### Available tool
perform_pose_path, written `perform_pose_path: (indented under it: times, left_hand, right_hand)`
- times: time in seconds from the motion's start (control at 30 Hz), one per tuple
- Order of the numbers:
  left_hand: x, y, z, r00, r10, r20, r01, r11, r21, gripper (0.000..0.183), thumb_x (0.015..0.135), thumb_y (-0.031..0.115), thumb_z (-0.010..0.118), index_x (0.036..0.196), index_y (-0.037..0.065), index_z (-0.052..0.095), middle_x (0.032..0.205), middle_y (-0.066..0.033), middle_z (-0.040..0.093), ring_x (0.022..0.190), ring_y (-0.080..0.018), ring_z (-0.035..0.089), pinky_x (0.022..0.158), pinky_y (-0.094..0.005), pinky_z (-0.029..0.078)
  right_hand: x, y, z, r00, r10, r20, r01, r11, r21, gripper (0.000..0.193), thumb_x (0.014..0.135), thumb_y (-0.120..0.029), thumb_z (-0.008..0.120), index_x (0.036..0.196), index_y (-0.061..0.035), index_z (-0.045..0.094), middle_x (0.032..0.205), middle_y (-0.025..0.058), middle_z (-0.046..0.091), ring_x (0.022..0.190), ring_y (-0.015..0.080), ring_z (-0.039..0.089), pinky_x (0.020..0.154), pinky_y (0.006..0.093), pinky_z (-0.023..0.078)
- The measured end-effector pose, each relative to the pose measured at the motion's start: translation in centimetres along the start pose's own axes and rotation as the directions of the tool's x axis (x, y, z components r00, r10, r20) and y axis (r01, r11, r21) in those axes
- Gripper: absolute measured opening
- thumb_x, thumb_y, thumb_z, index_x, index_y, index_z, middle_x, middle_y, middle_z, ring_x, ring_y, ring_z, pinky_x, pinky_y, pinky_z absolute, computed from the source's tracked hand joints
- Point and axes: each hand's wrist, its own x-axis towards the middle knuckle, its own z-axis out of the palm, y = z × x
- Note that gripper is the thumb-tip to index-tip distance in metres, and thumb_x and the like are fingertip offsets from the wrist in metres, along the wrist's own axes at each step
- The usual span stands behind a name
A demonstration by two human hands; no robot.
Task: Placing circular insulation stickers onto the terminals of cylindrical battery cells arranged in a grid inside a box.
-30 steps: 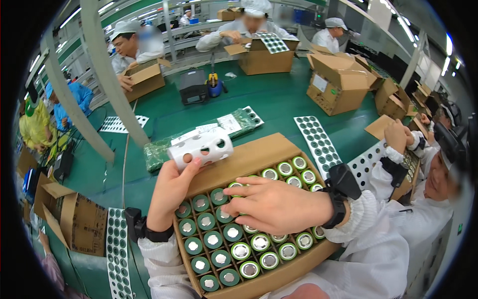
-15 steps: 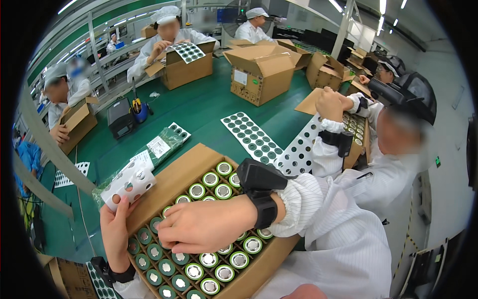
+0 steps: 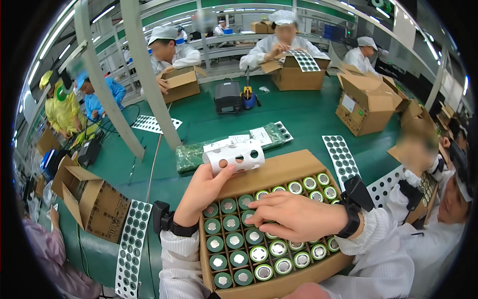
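My left hand (image 3: 203,193) is closed on a curled white sticker sheet (image 3: 236,158) with round holes, above the box's left far corner. Below it stands an open cardboard box (image 3: 279,172) of upright cylindrical battery cells (image 3: 259,254) in a divider grid. Dark green rings cover the cell tops in the left columns; those farther right show bare metal tops with bright green rims. My right hand (image 3: 298,214) reaches over the cells from the right, fingers apart and bent down, tips at the ringed cells near the box's middle. What lies under its palm is hidden.
A plastic-wrapped pack (image 3: 199,155) lies beyond the box. Ring sticker sheets (image 3: 133,249) (image 3: 341,157) lie left and right. A metal post (image 3: 154,74) rises at left; an open carton (image 3: 102,209) stands near it. Co-workers sit around the green table, one close at right.
The view has swung right, so the box and my hands appear shifted. My left hand keeps the curled sheet; my right fingers look more stretched out over the cells.
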Motion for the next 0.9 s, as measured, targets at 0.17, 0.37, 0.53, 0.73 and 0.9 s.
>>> perform_pose_path:
  times: [0.17, 0.37, 0.53, 0.73, 0.9]
  left_hand:
    - [-0.3, -0.7, -0.9, 0.999, -0.026, 0.032, 0.027, 0.999, -0.027, 0.028, 0.099, 0.013, 0.052, 0.12, -0.005, 0.058, 0.117, -0.0103, 0.063, 0.108, -0.0174, 0.06, 0.096, -0.0316, 0.049]
    - [0.1, -0.5, -0.6, 0.998, -0.052, 0.02, 0.053, 0.996, -0.067, 0.028, 0.098, 0.01, 0.052, 0.12, -0.007, 0.057, 0.118, -0.0109, 0.062, 0.106, -0.0192, 0.062, 0.093, -0.0298, 0.05]
    - [0.5, -0.8, -0.2, 0.999, -0.023, -0.03, 0.019, 0.994, -0.108, 0.023, 0.098, 0.009, 0.052, 0.115, -0.006, 0.057, 0.115, -0.0108, 0.062, 0.104, -0.0219, 0.063, 0.092, -0.0322, 0.051]
    - [0.1, -0.7, -0.7, 0.999, -0.039, -0.015, 0.037, 0.99, -0.133, 0.025, 0.098, 0.009, 0.05, 0.118, -0.006, 0.054, 0.118, -0.0116, 0.06, 0.108, -0.0239, 0.06, 0.097, -0.0388, 0.05]
    - [0.1, -0.5, -0.5, 0.999, -0.045, -0.012, 0.043, 0.992, -0.119, 0.027, 0.099, 0.009, 0.05, 0.121, -0.005, 0.053, 0.119, -0.0119, 0.06, 0.108, -0.0246, 0.06, 0.098, -0.0393, 0.049]
  right_hand:
    - [0.5, 0.0, 0.8, 0.998, -0.035, -0.053, 0.035, 0.999, 0.001, 0.013, 0.092, -0.015, 0.054, 0.098, -0.0032, 0.056, 0.091, 0.013, 0.058, 0.09, 0.032, 0.056, 0.083, 0.0433, 0.045]
    - [0.2, 0.4, 0.9, 0.999, 0.009, -0.037, -0.008, 0.999, 0.043, 0.011, 0.092, -0.014, 0.055, 0.094, -0.0039, 0.052, 0.089, 0.0118, 0.058, 0.088, 0.0325, 0.057, 0.082, 0.0424, 0.044]
    - [0.0, 0.8, 0.5, 0.999, -0.001, -0.048, 0.003, 0.999, 0.034, 0.011, 0.092, -0.015, 0.055, 0.094, -0.0039, 0.052, 0.088, 0.0122, 0.059, 0.085, 0.0337, 0.057, 0.078, 0.0433, 0.045]
    - [0.4, 1.0, 0.4, 0.998, 0.054, -0.009, -0.052, 0.99, 0.129, 0.013, 0.09, -0.015, 0.057, 0.093, -0.0029, 0.054, 0.087, 0.0119, 0.061, 0.083, 0.0317, 0.059, 0.077, 0.0423, 0.046]
    - [0.0, 1.3, 1.3, 0.995, 0.024, -0.102, -0.014, 0.995, 0.098, 0.015, 0.087, -0.016, 0.058, 0.087, -0.0011, 0.057, 0.074, 0.0153, 0.064, 0.071, 0.0353, 0.063, 0.067, 0.0426, 0.051]
